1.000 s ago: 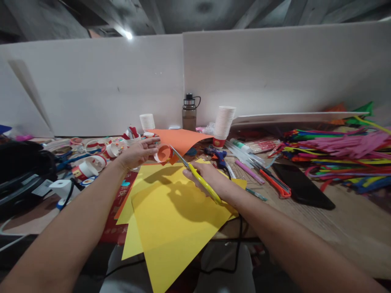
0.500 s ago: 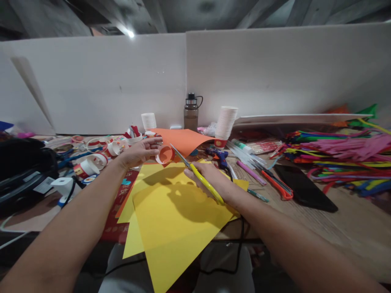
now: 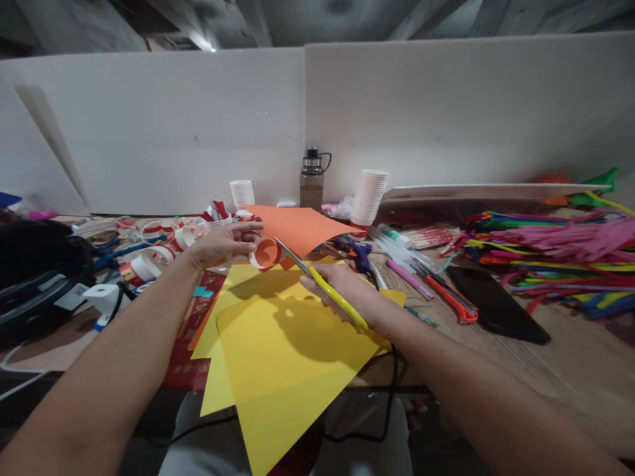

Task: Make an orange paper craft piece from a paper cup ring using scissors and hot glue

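Observation:
My left hand point(image 3: 225, 244) is closed on the rim of a cut-down paper cup point(image 3: 256, 259), whose open end faces me. Orange paper point(image 3: 302, 227) lies against the cup's far side and spreads out behind it; whether my fingers pinch the sheet too is hard to see. In my right hand point(image 3: 342, 287) is a pair of scissors point(image 3: 337, 299) with yellow handles. Their blades point up and left, with the tips at the cup's right edge, by the orange paper. Beneath both hands lie yellow paper sheets point(image 3: 292, 370), overhanging the table's front edge.
Stacked paper cups point(image 3: 370, 198) and a water bottle point(image 3: 311, 182) stand at the back. To the right are a craft knife point(image 3: 454, 301), a black phone point(image 3: 496, 304) and pipe cleaners point(image 3: 560, 238). Cut cup pieces point(image 3: 141, 271) and a black bag point(image 3: 40, 284) are on the left.
The cup and orange paper have turned slightly, and the sheet's right corner reaches farther right. The scissors stay beside the cup's edge. Both hands keep their hold.

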`<state>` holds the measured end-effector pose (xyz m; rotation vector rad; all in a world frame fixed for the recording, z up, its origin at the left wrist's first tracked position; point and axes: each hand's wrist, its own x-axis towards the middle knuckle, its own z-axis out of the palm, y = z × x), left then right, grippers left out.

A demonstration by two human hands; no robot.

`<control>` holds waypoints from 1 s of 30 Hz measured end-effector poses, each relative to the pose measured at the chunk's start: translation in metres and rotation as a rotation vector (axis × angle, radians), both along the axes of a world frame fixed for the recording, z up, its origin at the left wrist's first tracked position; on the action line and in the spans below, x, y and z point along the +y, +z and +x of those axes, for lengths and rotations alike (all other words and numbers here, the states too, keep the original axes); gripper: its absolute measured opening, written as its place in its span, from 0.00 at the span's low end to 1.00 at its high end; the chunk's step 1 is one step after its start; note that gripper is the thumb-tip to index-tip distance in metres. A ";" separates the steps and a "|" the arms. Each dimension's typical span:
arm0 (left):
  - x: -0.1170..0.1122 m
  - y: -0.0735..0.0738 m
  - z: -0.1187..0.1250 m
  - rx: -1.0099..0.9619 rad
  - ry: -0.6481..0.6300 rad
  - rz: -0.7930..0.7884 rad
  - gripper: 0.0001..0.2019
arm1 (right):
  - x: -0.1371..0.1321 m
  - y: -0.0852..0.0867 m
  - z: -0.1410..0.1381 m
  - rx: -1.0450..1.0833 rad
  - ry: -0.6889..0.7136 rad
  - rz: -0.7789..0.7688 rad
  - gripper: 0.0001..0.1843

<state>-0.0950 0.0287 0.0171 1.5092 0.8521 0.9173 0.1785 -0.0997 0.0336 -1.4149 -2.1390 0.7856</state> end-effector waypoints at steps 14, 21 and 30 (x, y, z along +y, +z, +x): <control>-0.006 0.006 0.003 0.020 0.051 0.034 0.30 | 0.000 -0.007 0.001 -0.109 0.000 0.151 0.17; -0.009 0.012 0.004 0.120 0.028 0.096 0.29 | 0.000 -0.006 0.000 -0.154 -0.035 0.141 0.19; -0.016 0.018 0.003 0.136 0.016 0.153 0.30 | -0.002 -0.005 0.002 -0.026 0.031 0.123 0.18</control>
